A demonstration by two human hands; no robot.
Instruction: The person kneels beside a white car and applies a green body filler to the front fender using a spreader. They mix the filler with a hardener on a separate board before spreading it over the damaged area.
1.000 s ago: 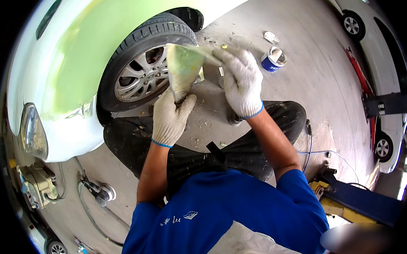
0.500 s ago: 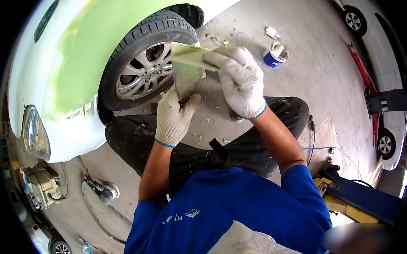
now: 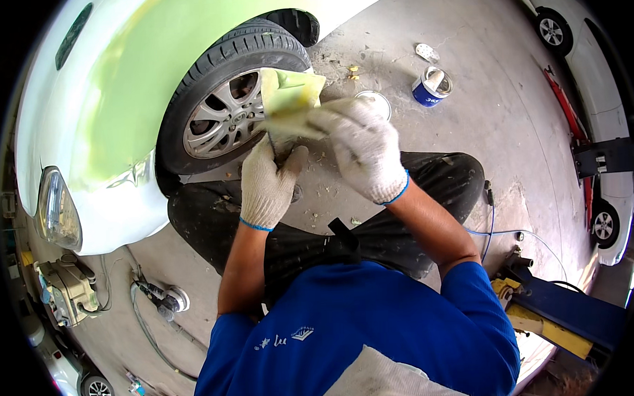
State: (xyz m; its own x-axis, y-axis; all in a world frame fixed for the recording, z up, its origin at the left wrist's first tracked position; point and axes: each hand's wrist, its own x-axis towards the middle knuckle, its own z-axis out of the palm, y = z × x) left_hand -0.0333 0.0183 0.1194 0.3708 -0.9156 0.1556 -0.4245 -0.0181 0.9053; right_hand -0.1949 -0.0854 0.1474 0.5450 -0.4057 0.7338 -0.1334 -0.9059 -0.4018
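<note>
Upper centre, my left hand [image 3: 266, 189] grips a smeared blade [image 3: 285, 84], my right hand [image 3: 368, 151] pinches a blurred spreader [image 3: 295, 122]: working paste [image 3: 303, 95], I'd judge; next stroke wants left steady.

From my end, the white-gloved right hand [image 3: 366, 153] could pass rightward over grey concrete floor [image 3: 489, 115], between the round blue-and-white tin [image 3: 425, 95], farther off, and the black-trousered right knee [image 3: 457, 169], nearer. Leftward, the black-tyred, silver-spoked wheel [image 3: 216, 136] blocks me.
</note>
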